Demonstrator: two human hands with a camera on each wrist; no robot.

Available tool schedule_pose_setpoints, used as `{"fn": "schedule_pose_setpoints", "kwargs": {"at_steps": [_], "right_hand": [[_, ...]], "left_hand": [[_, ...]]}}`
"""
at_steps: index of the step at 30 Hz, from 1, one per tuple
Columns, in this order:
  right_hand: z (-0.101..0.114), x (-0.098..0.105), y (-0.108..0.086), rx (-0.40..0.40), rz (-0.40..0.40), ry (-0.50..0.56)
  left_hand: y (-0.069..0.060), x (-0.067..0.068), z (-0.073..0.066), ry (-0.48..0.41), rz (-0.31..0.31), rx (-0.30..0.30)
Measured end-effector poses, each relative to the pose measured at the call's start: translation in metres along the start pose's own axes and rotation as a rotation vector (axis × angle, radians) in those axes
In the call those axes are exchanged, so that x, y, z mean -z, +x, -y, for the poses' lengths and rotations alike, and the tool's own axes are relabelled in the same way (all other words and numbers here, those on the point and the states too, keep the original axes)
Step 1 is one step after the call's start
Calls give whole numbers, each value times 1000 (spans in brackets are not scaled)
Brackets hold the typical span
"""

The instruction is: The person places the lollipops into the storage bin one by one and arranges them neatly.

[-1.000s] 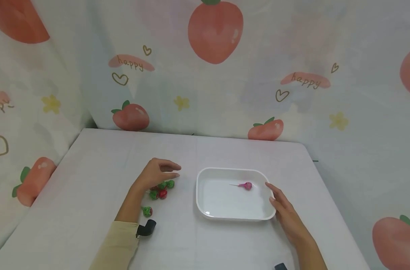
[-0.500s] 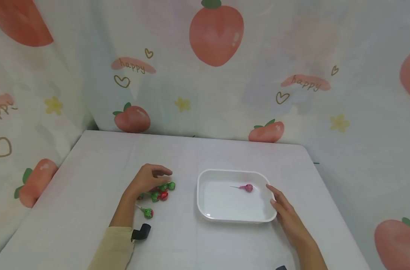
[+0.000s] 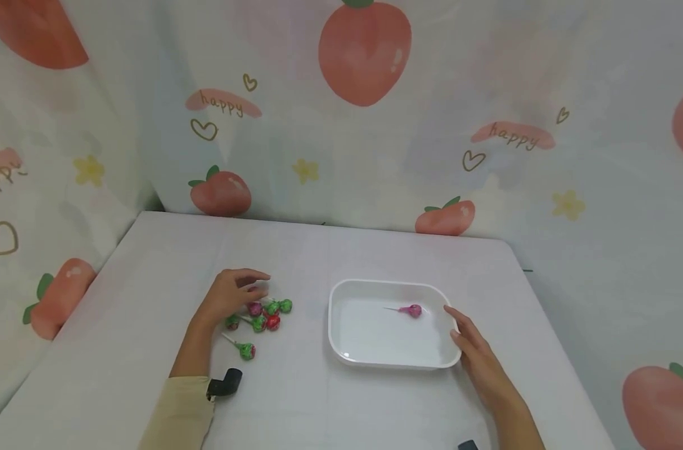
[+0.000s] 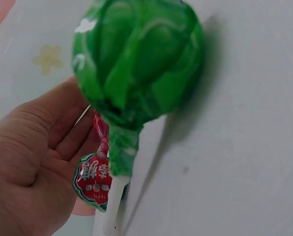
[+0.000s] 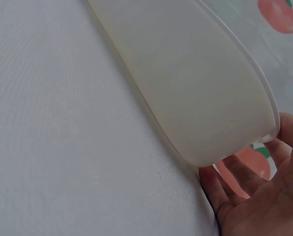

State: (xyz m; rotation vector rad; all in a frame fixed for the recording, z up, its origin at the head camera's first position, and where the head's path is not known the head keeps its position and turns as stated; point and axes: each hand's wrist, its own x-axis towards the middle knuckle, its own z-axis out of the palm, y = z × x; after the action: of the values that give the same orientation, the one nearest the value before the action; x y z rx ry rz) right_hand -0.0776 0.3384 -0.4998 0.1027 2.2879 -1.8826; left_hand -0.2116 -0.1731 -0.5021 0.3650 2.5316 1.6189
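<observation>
My left hand (image 3: 229, 297) is over the left end of a loose group of wrapped lollipops, its fingers apart and pinching nothing that I can see. Nearest it are a purple lollipop (image 3: 255, 309) and a dark green-red one (image 3: 232, 322). In the left wrist view a green lollipop (image 4: 136, 59) looms in front of the hand, with a red-labelled one (image 4: 93, 179) behind its stick. With thumb and fingers my right hand (image 3: 478, 356) holds the right side of a white tray (image 3: 347, 360). One pink lollipop (image 3: 413, 310) lies inside the tray.
A red lollipop (image 3: 272, 322) and several green ones lie in the group, and another green lollipop (image 3: 247, 351) sits nearer the front. The white-covered table (image 3: 296, 400) ends at a printed cloth backdrop (image 3: 363, 156) behind and along the left.
My left hand has drawn back to the left across the lollipops, uncovering the purple one and those at the group's left. The right hand stays at the tray, which keeps its place.
</observation>
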Motion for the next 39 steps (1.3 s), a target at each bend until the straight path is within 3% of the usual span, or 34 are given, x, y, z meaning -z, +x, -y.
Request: {"fn": "schedule_pose_setpoints", "kwargs": {"at_steps": [9,17,28,39], "right_hand": [[-1,2,-2,-9,-12,-12],[0,3,-3,0,-9,-7],[0,2,-2,-5,-22,-38],[0,-2,0,-5,-22,-44]], "left_hand": [[-1,10,6,72,28,7],[-4,17,12,129,4,14],[-2,18,14,161,9,2],[-4,19,17,191,6,45]]}}
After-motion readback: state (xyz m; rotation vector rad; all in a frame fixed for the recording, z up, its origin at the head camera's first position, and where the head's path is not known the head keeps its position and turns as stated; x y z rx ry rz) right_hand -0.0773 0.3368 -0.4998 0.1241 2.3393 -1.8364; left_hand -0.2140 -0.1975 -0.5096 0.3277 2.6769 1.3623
